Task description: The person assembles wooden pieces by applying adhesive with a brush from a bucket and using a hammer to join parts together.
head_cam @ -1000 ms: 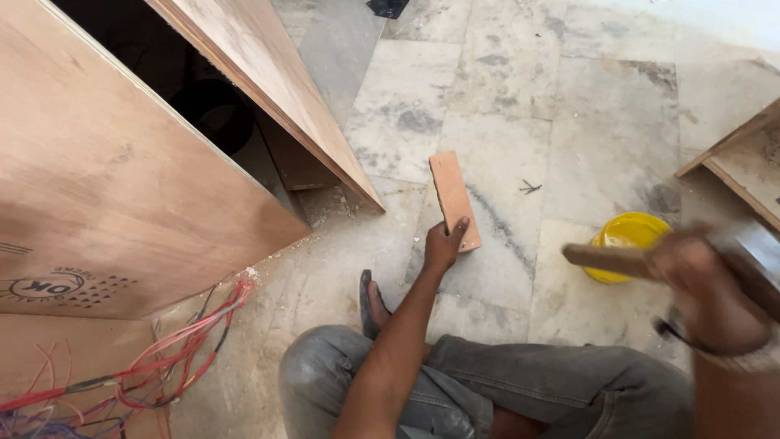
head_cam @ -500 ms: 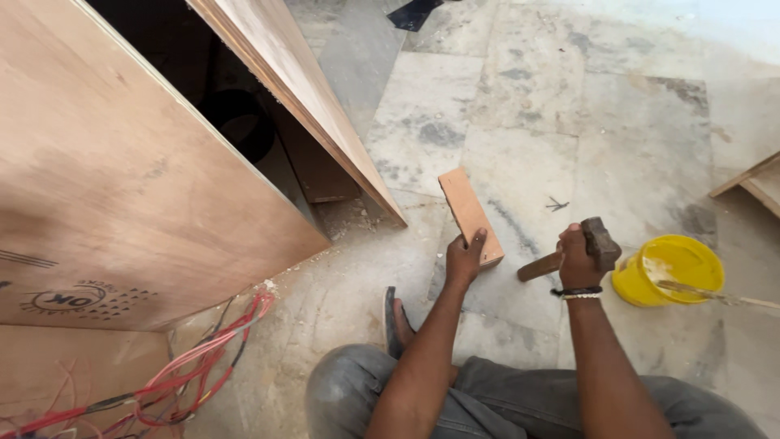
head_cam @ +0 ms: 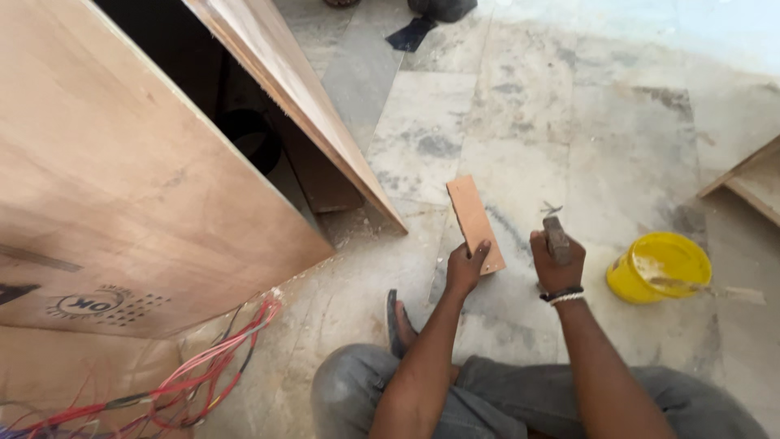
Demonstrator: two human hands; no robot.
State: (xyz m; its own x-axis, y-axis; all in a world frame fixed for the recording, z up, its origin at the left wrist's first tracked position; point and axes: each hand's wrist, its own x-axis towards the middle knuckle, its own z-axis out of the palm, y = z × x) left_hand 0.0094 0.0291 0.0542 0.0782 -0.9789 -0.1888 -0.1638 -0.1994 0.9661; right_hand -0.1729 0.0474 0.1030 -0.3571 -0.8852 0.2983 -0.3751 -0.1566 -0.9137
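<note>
Wood strip: a small flat rectangular piece (head_cam: 475, 223) lies on the marble floor (head_cam: 520, 114), just right of the cabinet's corner.
Left hand: the left hand (head_cam: 465, 267) presses fingertips on the strip's near end (pinning, not wrapped around).
Right hand: the right hand (head_cam: 557, 262) is closed around a hammer (head_cam: 556, 236), seen end-on, its handle hidden.
Printed mark: a round black stamp (head_cam: 81, 305) on the plywood cabinet (head_cam: 122, 203), low left.
Tub: yellow tub (head_cam: 658, 267), right, contents smeared, unclear.
Wires: red wires (head_cam: 203, 378), cut off at the bottom-left edge.
</note>
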